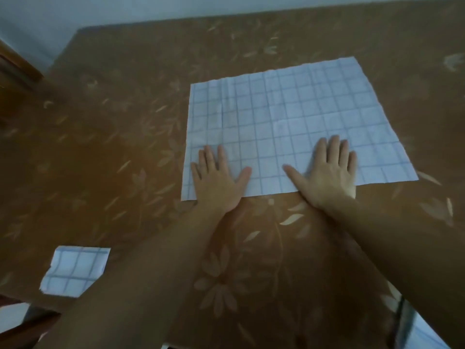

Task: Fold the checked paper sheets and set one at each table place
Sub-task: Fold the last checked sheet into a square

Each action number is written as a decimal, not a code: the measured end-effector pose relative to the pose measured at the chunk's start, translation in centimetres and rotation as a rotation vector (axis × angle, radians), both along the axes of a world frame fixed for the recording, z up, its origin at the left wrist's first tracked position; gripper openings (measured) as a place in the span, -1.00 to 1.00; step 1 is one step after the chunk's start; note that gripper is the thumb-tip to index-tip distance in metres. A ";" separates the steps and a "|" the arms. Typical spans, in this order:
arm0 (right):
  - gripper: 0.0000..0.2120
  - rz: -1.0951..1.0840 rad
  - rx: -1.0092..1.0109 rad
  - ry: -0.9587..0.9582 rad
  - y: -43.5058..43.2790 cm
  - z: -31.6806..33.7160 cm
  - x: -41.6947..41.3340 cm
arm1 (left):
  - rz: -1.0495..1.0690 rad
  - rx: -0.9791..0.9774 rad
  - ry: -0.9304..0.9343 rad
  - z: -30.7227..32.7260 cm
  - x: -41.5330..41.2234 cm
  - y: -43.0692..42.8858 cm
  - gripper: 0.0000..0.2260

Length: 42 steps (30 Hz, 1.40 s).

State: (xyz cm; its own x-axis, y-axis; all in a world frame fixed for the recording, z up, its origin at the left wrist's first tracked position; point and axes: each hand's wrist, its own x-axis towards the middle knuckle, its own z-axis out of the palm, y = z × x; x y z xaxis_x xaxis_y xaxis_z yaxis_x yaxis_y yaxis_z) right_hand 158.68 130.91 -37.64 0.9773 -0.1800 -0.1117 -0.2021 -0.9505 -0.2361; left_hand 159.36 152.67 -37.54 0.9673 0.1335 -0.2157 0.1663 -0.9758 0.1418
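A large white paper sheet (284,122) with a blue check pattern lies flat and unfolded on the table, right of centre. My left hand (217,180) rests palm down on its near left corner, fingers spread. My right hand (329,172) lies palm down on the near edge further right, fingers spread too. Neither hand grips anything. A smaller folded checked paper (75,272) sits at the near left of the table, partly hidden by my left forearm.
The table wears a brown cloth with a pale leaf pattern (125,159). A pale wall runs along the far edge (176,6). A dark wooden piece (17,61) stands at the left, beyond the table's corner.
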 end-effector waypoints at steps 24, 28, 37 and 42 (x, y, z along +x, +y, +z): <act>-0.76 0.382 0.463 -0.254 3.8 4.8 -3.3 | -0.166 -0.410 -0.047 3.9 -4.6 1.4 -0.53; -0.81 0.436 0.320 -0.247 0.8 11.3 -4.9 | -0.202 -0.440 -0.164 9.3 -4.7 1.1 -0.38; -0.83 0.564 0.159 -0.299 -0.2 29.2 -13.0 | -0.601 -0.482 -0.316 24.9 -9.0 -0.4 -0.67; -0.84 0.427 0.246 -0.355 1.3 35.9 -19.4 | -0.565 -0.655 -0.378 30.7 -14.3 1.8 -0.96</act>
